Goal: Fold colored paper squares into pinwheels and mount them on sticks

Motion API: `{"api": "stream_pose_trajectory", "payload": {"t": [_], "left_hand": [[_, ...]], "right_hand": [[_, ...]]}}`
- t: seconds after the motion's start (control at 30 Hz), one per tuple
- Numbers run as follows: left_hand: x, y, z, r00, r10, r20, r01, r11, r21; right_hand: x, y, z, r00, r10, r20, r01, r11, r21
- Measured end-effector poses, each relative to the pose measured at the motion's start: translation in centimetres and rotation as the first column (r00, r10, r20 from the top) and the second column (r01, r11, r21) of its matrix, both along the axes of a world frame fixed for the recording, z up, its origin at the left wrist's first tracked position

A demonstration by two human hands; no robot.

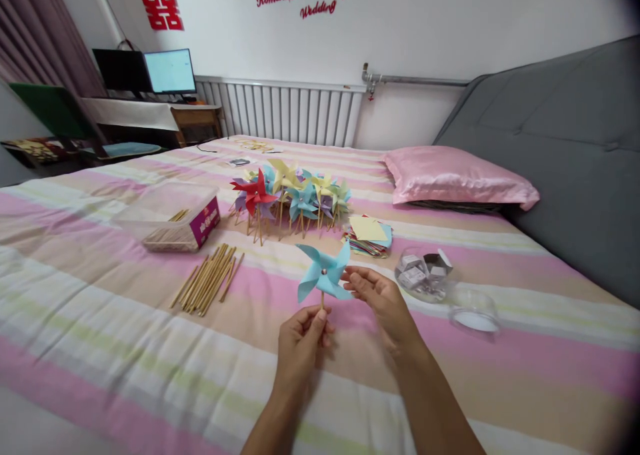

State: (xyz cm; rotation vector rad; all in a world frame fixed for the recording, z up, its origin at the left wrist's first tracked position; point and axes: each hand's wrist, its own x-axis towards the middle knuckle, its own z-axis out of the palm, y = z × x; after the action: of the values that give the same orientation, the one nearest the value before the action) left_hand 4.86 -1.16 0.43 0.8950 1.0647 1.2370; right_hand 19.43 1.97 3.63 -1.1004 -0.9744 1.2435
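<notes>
Here your view takes in a bed (100,322) under a striped pink, cream and green cover, with a grey headboard (565,148) along its right edge and a pink satin pillow (455,178) against it near the far right corner. Toward the far middle of the bed stands a cluster of finished paper pinwheels (290,198), red, yellow, blue and purple. Left of the cluster lies an open box (175,218) holding sticks, and just in front of it a loose bundle of wooden sticks (207,278) lies on the cover. Right of the cluster sits a small stack of coloured paper squares (370,235), and further right a clear dish (423,275) with small packets, with a clear lid (475,312) near it. Over the middle of the bed, toward the near edge, you hold a light blue pinwheel (323,272) upright. Your left hand (300,342) is closed around the bottom of its stick, thumb and fingers pinching it. Your right hand (383,302) is loosely open, its fingertips (350,278) touching the right blade of the pinwheel.
</notes>
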Motion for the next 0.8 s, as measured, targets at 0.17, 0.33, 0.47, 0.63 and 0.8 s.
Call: {"api": "stream_pose_trajectory", "payload": {"t": [0.17, 0.33, 0.47, 0.63, 0.8], "left_hand": [[0.5, -0.2, -0.2, 0.997, -0.062, -0.039, 0.060, 0.997, -0.045], [0.8, -0.3, -0.2, 0.994, -0.095, -0.055, 0.093, 0.995, -0.028], [0.8, -0.3, -0.3, 0.992, -0.112, -0.060, 0.110, 0.993, -0.031], [0.8, -0.1, -1.1, 0.978, -0.182, -0.099, 0.184, 0.983, 0.008], [0.8, -0.1, -1.9, 0.955, -0.220, -0.197, 0.238, 0.969, 0.073]], "right_hand": [[-0.6, -0.1, -0.2, 0.995, 0.053, -0.089, -0.050, 0.998, 0.036], [-1.3, 0.0, -0.7, 0.988, -0.113, -0.110, 0.112, 0.994, -0.015], [-1.4, 0.2, -0.9, 0.983, -0.165, -0.083, 0.162, 0.986, -0.041], [-0.9, 0.2, -0.8, 0.979, -0.190, -0.077, 0.186, 0.981, -0.047], [-0.2, 0.3, -0.6, 0.970, -0.224, -0.091, 0.215, 0.972, -0.093]]}}
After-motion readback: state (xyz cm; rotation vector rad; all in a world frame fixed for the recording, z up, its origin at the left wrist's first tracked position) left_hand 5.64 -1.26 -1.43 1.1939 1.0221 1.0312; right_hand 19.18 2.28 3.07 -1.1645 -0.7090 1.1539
